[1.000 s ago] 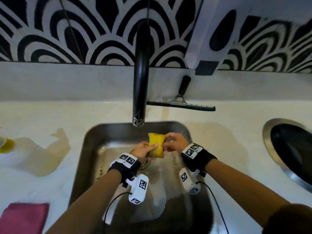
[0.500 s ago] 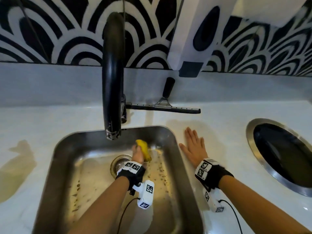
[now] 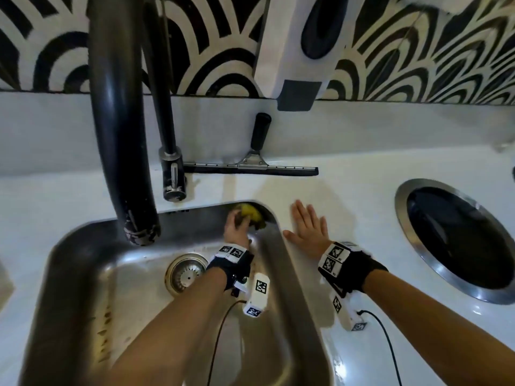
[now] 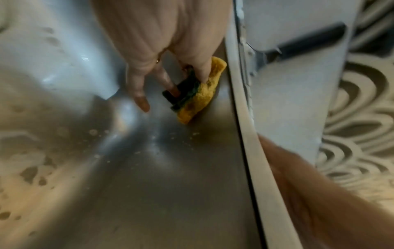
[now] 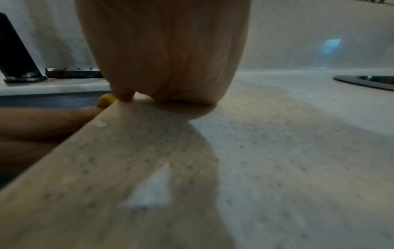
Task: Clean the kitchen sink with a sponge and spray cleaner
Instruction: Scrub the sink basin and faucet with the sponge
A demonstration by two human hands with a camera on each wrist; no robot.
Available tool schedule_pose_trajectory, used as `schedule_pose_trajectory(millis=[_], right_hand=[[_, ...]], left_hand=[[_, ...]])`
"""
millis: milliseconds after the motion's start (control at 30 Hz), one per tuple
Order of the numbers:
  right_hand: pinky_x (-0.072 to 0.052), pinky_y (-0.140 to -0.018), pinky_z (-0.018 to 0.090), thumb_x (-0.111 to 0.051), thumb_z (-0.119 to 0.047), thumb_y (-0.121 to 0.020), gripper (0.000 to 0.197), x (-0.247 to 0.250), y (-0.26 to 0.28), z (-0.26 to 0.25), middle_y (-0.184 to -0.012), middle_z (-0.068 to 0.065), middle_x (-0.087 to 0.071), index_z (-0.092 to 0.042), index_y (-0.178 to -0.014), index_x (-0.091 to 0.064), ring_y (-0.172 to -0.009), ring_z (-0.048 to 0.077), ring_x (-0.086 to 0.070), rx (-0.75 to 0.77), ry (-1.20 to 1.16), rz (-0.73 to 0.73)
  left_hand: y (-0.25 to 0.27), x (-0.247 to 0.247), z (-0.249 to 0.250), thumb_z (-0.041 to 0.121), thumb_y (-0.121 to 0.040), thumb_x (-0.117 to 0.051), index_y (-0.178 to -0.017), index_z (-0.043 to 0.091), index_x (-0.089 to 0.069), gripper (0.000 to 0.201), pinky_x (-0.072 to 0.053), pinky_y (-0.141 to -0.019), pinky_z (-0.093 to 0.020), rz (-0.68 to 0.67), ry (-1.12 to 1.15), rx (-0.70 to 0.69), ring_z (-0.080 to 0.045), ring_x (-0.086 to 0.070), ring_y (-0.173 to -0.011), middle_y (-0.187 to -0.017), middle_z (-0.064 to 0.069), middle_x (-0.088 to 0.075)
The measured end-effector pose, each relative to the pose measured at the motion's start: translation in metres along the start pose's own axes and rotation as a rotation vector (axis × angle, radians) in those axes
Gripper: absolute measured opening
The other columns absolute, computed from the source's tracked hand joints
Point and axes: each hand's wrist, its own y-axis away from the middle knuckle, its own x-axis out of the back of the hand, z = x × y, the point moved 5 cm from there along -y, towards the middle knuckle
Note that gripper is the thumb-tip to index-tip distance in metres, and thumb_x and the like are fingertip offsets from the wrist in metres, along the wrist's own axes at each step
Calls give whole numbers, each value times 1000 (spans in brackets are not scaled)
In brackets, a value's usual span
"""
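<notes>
A yellow sponge (image 3: 252,215) with a dark green scouring side (image 4: 198,94) is pressed into the back right corner of the steel sink (image 3: 83,274). My left hand (image 3: 237,227) grips the sponge against the sink wall, thumb and fingers pinching it (image 4: 200,70). My right hand (image 3: 306,227) lies flat, fingers spread, on the white counter (image 3: 362,207) just right of the sink rim. In the right wrist view the palm (image 5: 166,59) rests on the counter and a bit of the sponge (image 5: 105,99) shows past the edge. No spray cleaner is in view.
A black faucet (image 3: 122,135) arches over the sink's back left, with the drain strainer (image 3: 185,274) below. A squeegee (image 3: 250,168) lies on the counter behind the sink. A round steel-rimmed opening (image 3: 457,240) is at the right. A white dispenser (image 3: 295,51) hangs on the wall.
My right hand let go of the sponge and settled flat on the counter. My left hand carried the sponge from mid-sink to the back right corner.
</notes>
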Motion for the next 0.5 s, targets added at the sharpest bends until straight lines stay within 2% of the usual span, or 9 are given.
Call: schedule_pose_trajectory(millis=[67,100,167,233,333,400,433,500], right_hand=[[8,-118,45,-32,-49,-97,71,0,0,0,-156,-11,21,-26,-149,11,-145,15,18,7,-8,-7],[9,-118,45,-32,-49,-97,71,1,1,0,-156,-11,22,-26,-149,12,-145,15,19,11,-12,-11],[9,-118,45,-31,-49,-97,71,1,1,0,-156,-11,22,-26,-149,12,-145,16,19,15,-17,-13],[10,-118,45,-30,-49,-97,71,1,2,-1,-156,-11,22,-26,-149,12,-145,16,19,12,-20,-11],[10,-118,45,-30,-49,-97,70,1,2,-1,-156,-11,22,-25,-149,11,-145,16,19,11,-21,-13],[9,-117,45,-29,-49,-97,70,1,2,-1,-156,-11,22,-25,-149,11,-145,16,18,13,-18,-10],[9,-117,46,-29,-50,-97,70,1,2,-1,-156,-10,22,-25,-149,12,-145,17,18,15,-15,-11],[9,-117,47,-28,-50,-97,71,0,2,-1,-156,-9,22,-24,-149,13,-146,18,18,19,-7,-17]], left_hand=[[-1,-6,7,13,-86,-63,-104,24,-58,21,-50,-90,-56,68,-37,-136,-40,-58,-106,-113,-16,-60],[-1,-10,8,12,-85,-63,-101,27,-57,22,-51,-87,-58,90,-44,-172,-38,-59,-104,-110,-16,-60],[5,-20,11,7,-87,-60,-106,23,-58,25,-52,-89,-51,22,-56,-215,-32,-58,-103,-116,-16,-58],[16,-29,14,0,-88,-56,-116,12,-58,30,-51,-92,-45,-50,-118,-283,-25,-56,-104,-123,-14,-55],[32,-37,10,-10,-86,-49,-117,2,-55,33,-48,-95,-34,-142,-165,-361,-20,-53,-105,-123,-15,-51],[36,-37,-2,-12,-86,-48,-117,0,-54,34,-48,-94,-32,-178,-180,-371,-18,-50,-106,-123,-15,-49],[39,-36,-8,-11,-87,-48,-117,2,-54,34,-50,-91,-32,-209,-179,-353,-20,-52,-105,-122,-14,-50],[46,-33,-17,-7,-89,-49,-115,7,-54,30,-53,-74,-24,-301,-162,-301,-22,-57,-93,-116,-14,-51]])
